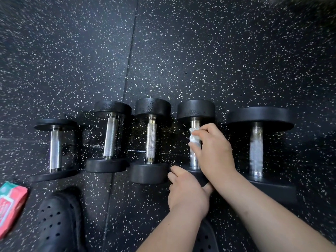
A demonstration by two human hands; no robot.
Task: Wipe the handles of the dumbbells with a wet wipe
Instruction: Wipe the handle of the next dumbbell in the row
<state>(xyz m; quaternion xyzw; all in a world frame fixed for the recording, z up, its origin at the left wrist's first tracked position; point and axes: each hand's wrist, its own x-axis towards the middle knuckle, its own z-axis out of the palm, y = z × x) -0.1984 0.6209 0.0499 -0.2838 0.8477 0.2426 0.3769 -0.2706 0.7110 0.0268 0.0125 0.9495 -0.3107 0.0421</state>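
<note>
On 4th dumbbell (pixel 196 109) handle (pixel 195 161): crumpled white wipe (pixel 193 138) pinched in R hand (pixel 212 150); L hand (pixel 187 193) grips near head (pixel 200 177).

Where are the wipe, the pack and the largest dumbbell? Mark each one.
wipe (pixel 193 138): head view, crumpled white middle.
pack (pixel 11 203): head view, red top face.
largest dumbbell (pixel 256 150): head view, middle of its handle.

The right hand (pixel 212 151) is covering the middle of the handle (pixel 195 160) of the fourth dumbbell (pixel 196 109) from the left, and the wet wipe (pixel 193 138) it is pinching is showing only as a white scrap. The left hand (pixel 187 193) is gripping and hiding most of that dumbbell's near head (pixel 198 176). The pink packet (pixel 11 206) (print too blurred to read) is running off the left edge.
</note>
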